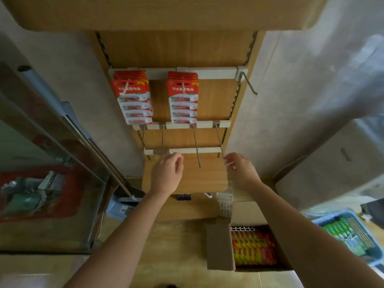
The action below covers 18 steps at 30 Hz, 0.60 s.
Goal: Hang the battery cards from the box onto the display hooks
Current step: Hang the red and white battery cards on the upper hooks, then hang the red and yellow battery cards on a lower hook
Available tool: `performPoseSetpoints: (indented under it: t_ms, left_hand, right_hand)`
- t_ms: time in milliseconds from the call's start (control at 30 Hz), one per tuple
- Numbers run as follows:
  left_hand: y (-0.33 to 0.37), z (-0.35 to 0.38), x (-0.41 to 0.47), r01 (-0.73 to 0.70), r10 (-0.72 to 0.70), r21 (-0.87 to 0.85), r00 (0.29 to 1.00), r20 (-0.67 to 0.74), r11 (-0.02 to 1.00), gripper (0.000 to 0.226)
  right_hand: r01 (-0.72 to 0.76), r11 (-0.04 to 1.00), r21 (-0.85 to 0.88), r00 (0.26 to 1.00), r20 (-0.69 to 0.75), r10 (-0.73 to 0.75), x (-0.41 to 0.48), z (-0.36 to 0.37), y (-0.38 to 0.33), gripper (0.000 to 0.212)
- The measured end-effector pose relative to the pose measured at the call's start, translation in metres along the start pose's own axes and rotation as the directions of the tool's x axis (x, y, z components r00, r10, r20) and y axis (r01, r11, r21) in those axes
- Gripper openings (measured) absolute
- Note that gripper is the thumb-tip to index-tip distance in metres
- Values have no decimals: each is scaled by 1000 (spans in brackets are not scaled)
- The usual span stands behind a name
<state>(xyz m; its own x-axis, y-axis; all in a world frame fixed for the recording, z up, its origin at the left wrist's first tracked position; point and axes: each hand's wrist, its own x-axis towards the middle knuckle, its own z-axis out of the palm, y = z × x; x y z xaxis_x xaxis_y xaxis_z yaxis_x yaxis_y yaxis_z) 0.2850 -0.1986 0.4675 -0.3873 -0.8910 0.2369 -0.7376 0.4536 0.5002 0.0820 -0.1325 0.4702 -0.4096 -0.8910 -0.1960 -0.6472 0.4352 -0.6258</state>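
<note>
Both arms reach up to the wooden display. The left hand (167, 173) has its fingers (176, 157) curled at the lowest rail (199, 150); I cannot tell whether they grasp anything there. The right hand (241, 171) is curled near the tip of a bare hook (219, 140). A clear strip (225, 201) hangs just below this hand (too blurred to tell what it is), and I cannot tell whether the fingers pinch it. Another bare hook (196, 146) juts out between the two hands.

Two stacks of red battery cards (182, 100) already hang from the top rail, side by side. More cards, red and yellow-green, lie in the open box (220, 246) on the floor, below the right forearm. A blue basket (318, 220) with green packs sits at the far right.
</note>
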Motion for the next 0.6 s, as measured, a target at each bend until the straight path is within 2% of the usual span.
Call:
performPoseSetpoints:
  t_ms: [200, 300, 467, 600]
  left_hand:
    - [63, 81, -52, 19, -35, 83, 980, 198, 996, 20]
    - [100, 138, -77, 78, -95, 71, 956, 279, 994, 20]
    - [149, 232, -130, 228, -214, 31, 850, 481, 973, 24]
    - [155, 287, -159, 277, -237, 11, 801, 549, 961, 21]
  right_hand:
    - [-3, 997, -83, 996, 84, 10, -35, -30, 110, 25]
    - [-34, 992, -122, 993, 112, 48, -48, -43, 187, 32]
    - [-115, 983, -144, 972, 187, 141, -68, -50, 301, 34]
    - [-199, 968, -155, 954, 194, 228, -70, -39, 362, 32]
